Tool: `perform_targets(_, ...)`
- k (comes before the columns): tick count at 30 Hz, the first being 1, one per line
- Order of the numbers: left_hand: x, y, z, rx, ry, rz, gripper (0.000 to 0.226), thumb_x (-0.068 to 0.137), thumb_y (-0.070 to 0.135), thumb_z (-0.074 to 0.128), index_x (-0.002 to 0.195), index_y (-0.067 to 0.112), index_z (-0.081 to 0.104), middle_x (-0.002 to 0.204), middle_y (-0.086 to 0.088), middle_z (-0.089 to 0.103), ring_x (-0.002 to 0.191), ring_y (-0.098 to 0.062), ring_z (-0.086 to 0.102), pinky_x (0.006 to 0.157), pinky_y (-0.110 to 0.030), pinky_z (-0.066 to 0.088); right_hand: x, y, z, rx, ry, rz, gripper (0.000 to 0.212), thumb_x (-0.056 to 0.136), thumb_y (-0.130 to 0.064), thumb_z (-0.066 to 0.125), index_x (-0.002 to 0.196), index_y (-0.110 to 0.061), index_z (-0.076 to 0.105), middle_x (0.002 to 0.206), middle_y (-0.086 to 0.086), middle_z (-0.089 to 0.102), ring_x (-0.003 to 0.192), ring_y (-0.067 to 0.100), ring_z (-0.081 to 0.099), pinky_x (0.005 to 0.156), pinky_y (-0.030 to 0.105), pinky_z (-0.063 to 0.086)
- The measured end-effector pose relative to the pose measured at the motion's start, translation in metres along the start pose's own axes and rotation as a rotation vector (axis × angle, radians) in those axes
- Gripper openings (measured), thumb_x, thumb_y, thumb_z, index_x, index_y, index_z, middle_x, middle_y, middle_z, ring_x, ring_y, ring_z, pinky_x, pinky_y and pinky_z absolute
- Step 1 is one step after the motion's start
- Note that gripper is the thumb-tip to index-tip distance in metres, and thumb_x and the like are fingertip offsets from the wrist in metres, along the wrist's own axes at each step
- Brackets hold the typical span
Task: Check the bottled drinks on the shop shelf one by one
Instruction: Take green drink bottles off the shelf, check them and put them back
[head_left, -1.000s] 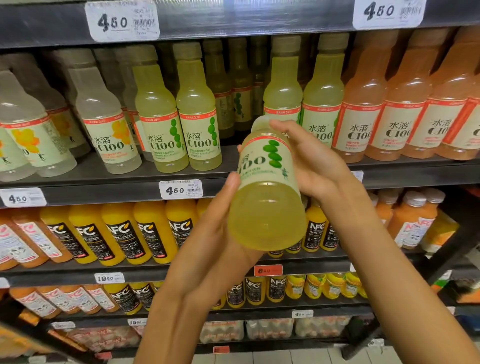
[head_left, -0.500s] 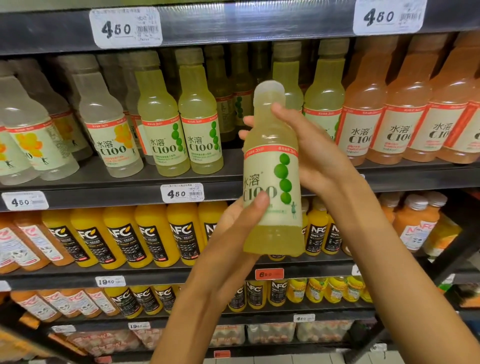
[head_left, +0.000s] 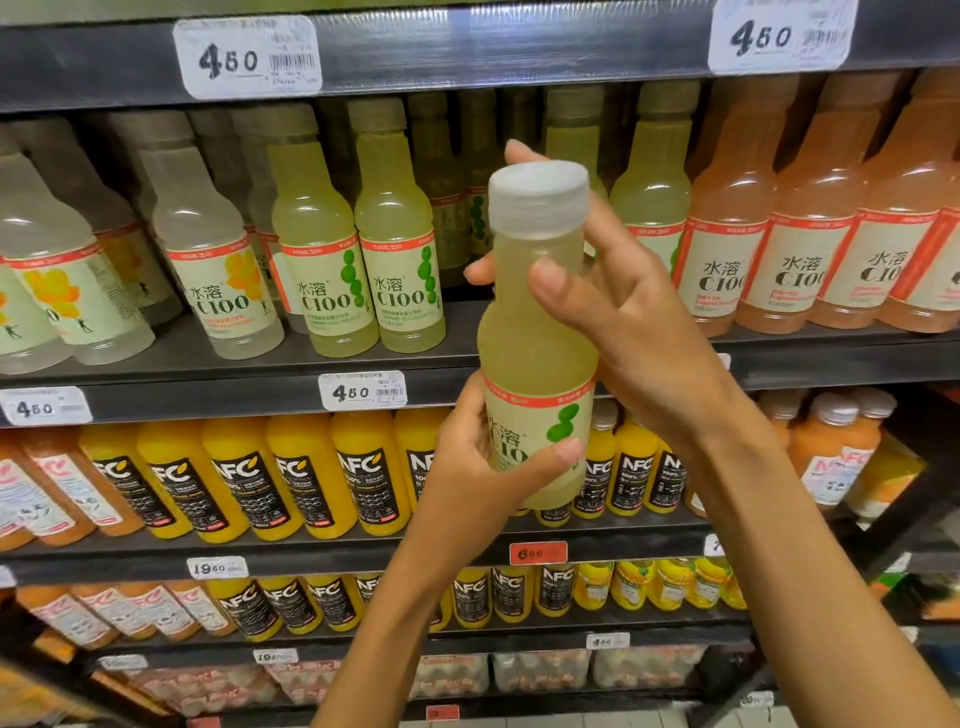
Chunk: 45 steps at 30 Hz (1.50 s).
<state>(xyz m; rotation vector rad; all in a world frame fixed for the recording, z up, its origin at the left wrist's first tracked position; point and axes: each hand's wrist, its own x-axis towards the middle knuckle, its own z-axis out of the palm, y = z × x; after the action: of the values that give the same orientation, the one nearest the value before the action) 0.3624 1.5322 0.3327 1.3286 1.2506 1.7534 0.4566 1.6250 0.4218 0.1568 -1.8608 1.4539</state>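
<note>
The pale green C100 bottle (head_left: 537, 332) stands upright, cap uppermost, held before the shelf (head_left: 156, 364) of like bottles, the left hand (head_left: 483, 467) with fingers wrapped round its labelled base and the right hand (head_left: 628, 312) with fingers curled about its neck.

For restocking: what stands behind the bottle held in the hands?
Behind the held bottle stand green C100 bottles on the shelf. The bottle and right hand cover their labels, so their count is unclear.
</note>
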Motion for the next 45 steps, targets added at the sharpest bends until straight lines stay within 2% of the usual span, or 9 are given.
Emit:
perform_targets(5, 0.007, -0.002, -0.006, 0.060, 0.057, 0.088, 0.053, 0.067, 0.019, 0.078, 0.111, 0.040, 0.056, 0.106, 0.015, 0.070, 0.100, -0.004, 0.066, 0.078, -0.013, 0.050, -0.011, -0.003, -0.005, -0.056, -0.094, -0.036, 0.061, 0.086, -0.011, 0.059, 0.140, -0.021, 0.034, 0.145, 0.019, 0.042, 0.132, 0.025, 0.046, 0.108, 0.040, 0.040)
perform_targets(14, 0.010, -0.010, -0.009, 0.084, 0.060, 0.085, 0.053, 0.065, 0.018, 0.081, 0.108, 0.042, 0.062, 0.108, 0.010, 0.071, 0.102, -0.007, 0.066, 0.080, -0.014, 0.051, -0.013, -0.002, -0.004, -0.027, -0.058, -0.022, 0.059, 0.078, -0.007, 0.066, 0.132, -0.018, 0.046, 0.128, 0.007, 0.057, 0.121, 0.018, 0.053, 0.100, 0.032, 0.042)
perform_targets(18, 0.018, -0.006, -0.008, 0.001, 0.122, 0.110, 0.067, 0.066, 0.016, 0.080, 0.126, 0.028, 0.053, 0.118, 0.002, 0.067, 0.110, -0.013, 0.064, 0.086, -0.020, 0.052, 0.002, -0.001, 0.000, 0.035, 0.108, -0.004, 0.061, 0.081, -0.008, 0.069, 0.135, -0.012, 0.041, 0.131, 0.014, 0.057, 0.120, 0.024, 0.057, 0.100, 0.038, 0.047)
perform_targets(22, 0.034, 0.002, -0.008, -0.046, 0.241, 0.064, 0.088, 0.061, 0.020, 0.087, 0.135, 0.016, 0.041, 0.122, -0.002, 0.066, 0.109, -0.016, 0.065, 0.085, -0.026, 0.054, 0.028, 0.000, 0.006, -0.084, 0.274, 0.020, 0.040, 0.088, -0.015, 0.064, 0.124, -0.005, 0.051, 0.116, 0.009, 0.066, 0.102, 0.014, 0.065, 0.087, 0.028, 0.053)
perform_targets(29, 0.061, 0.003, -0.011, -0.004, 0.329, 0.048, 0.071, 0.070, 0.025, 0.079, 0.132, 0.019, 0.046, 0.120, 0.000, 0.064, 0.103, -0.007, 0.065, 0.084, -0.023, 0.055, 0.059, 0.020, 0.003, -0.036, 0.412, 0.104, 0.030, 0.094, -0.017, 0.059, 0.120, -0.003, 0.058, 0.102, 0.009, 0.070, 0.093, 0.017, 0.067, 0.085, 0.030, 0.055)
perform_targets(33, 0.075, -0.004, -0.017, 0.064, 0.348, 0.081, 0.064, 0.077, 0.019, 0.078, 0.132, 0.020, 0.045, 0.121, 0.004, 0.062, 0.107, -0.005, 0.062, 0.088, -0.022, 0.053, 0.068, 0.028, 0.000, -0.071, 0.412, 0.083, 0.012, 0.094, -0.019, 0.060, 0.106, -0.020, 0.060, 0.099, 0.004, 0.071, 0.096, 0.015, 0.067, 0.087, 0.026, 0.054)
perform_targets(37, 0.087, -0.010, -0.019, 0.149, 0.380, 0.110, 0.062, 0.079, 0.019, 0.076, 0.134, 0.018, 0.047, 0.121, 0.002, 0.061, 0.108, -0.007, 0.061, 0.085, -0.019, 0.052, 0.076, 0.036, -0.002, -0.104, 0.448, 0.086, 0.020, 0.094, -0.022, 0.059, 0.110, -0.010, 0.056, 0.091, 0.005, 0.068, 0.094, 0.019, 0.064, 0.095, 0.039, 0.052)
perform_targets(40, 0.092, -0.016, -0.019, 0.261, 0.426, 0.142, 0.065, 0.082, 0.022, 0.074, 0.139, 0.016, 0.043, 0.131, -0.003, 0.053, 0.121, -0.013, 0.053, 0.099, -0.032, 0.048, 0.082, 0.042, -0.003, -0.157, 0.449, 0.074, 0.013, 0.095, -0.022, 0.059, 0.102, -0.011, 0.056, 0.078, -0.004, 0.063, 0.081, 0.010, 0.061, 0.084, 0.030, 0.053)
perform_targets(45, 0.080, -0.032, -0.005, 0.381, 0.564, 0.151, 0.075, 0.083, 0.016, 0.072, 0.145, 0.018, 0.030, 0.141, 0.000, 0.037, 0.133, -0.013, 0.038, 0.109, -0.038, 0.039, 0.089, 0.052, 0.003, -0.312, 0.501, 0.041, 0.038, 0.096, -0.025, 0.057, 0.103, 0.011, 0.051, 0.093, 0.029, 0.058, 0.089, 0.034, 0.058, 0.090, 0.049, 0.049)
